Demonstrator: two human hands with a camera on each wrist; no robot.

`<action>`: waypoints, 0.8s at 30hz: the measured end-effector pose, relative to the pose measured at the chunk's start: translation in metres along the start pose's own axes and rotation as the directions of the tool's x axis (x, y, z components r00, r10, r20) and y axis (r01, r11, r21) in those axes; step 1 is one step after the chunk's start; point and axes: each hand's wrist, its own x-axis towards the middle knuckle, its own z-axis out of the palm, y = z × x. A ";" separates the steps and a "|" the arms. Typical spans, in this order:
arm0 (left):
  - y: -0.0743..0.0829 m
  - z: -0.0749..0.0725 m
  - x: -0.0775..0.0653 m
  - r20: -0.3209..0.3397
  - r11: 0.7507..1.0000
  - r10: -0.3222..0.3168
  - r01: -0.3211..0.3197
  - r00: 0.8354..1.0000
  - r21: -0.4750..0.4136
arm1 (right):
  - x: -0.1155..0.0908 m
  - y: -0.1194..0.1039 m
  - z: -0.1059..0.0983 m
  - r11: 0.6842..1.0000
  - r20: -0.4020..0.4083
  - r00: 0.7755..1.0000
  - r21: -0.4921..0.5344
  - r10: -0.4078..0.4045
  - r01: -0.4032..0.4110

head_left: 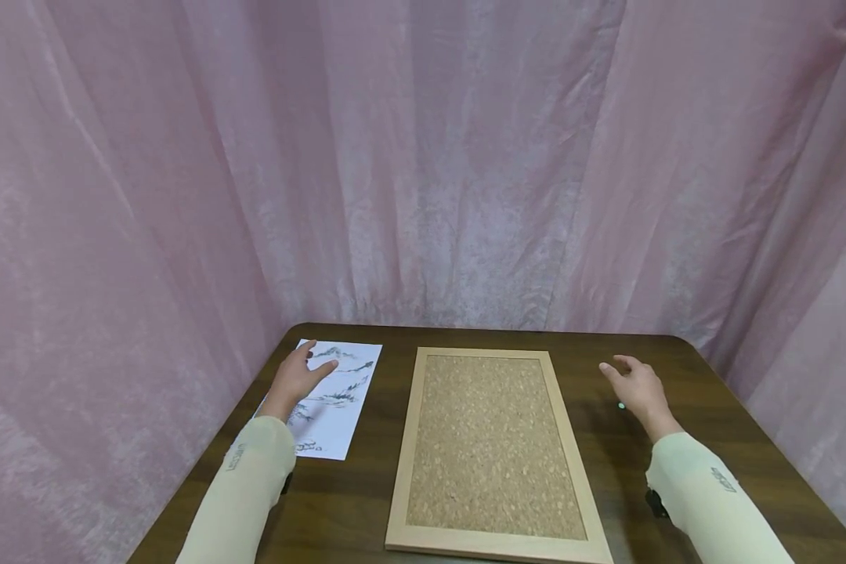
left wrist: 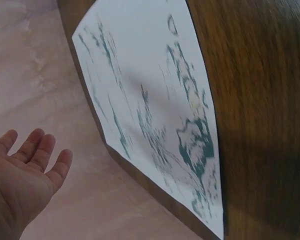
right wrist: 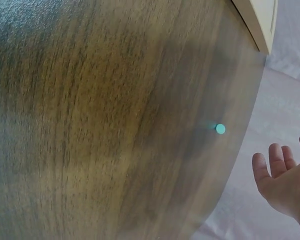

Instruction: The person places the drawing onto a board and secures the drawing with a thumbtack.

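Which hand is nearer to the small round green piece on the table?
Right. The right hand is close to the small round green piece, not touching it; the left hand is over the printed sheet, on the other side of the cork board.

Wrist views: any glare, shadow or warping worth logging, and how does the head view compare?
Left wrist: edges of the printed sheet bow, soft shadow crossing it. Right wrist: pale glare on the tabletop at upper left, dim shadow around the small green disc. Head: soft shadow beside the right sleeve, no strong glare.
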 end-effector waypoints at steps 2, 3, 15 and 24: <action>-0.004 -0.004 -0.001 0.001 1.000 -0.009 0.009 1.000 0.003 | -0.001 0.002 -0.001 1.000 -0.005 1.000 0.009 0.010 -0.010; -0.006 -0.005 -0.002 0.002 1.000 -0.015 0.015 1.000 0.002 | -0.001 0.003 -0.002 1.000 -0.008 1.000 0.013 0.017 -0.016; -0.049 -0.023 -0.013 0.002 0.997 -0.050 0.050 0.999 -0.061 | -0.009 0.017 -0.002 0.977 0.025 0.986 0.136 0.163 -0.165; -0.071 -0.031 -0.025 0.018 0.973 -0.178 0.178 0.984 -0.143 | -0.015 0.026 -0.004 0.946 0.030 0.975 0.239 0.219 -0.220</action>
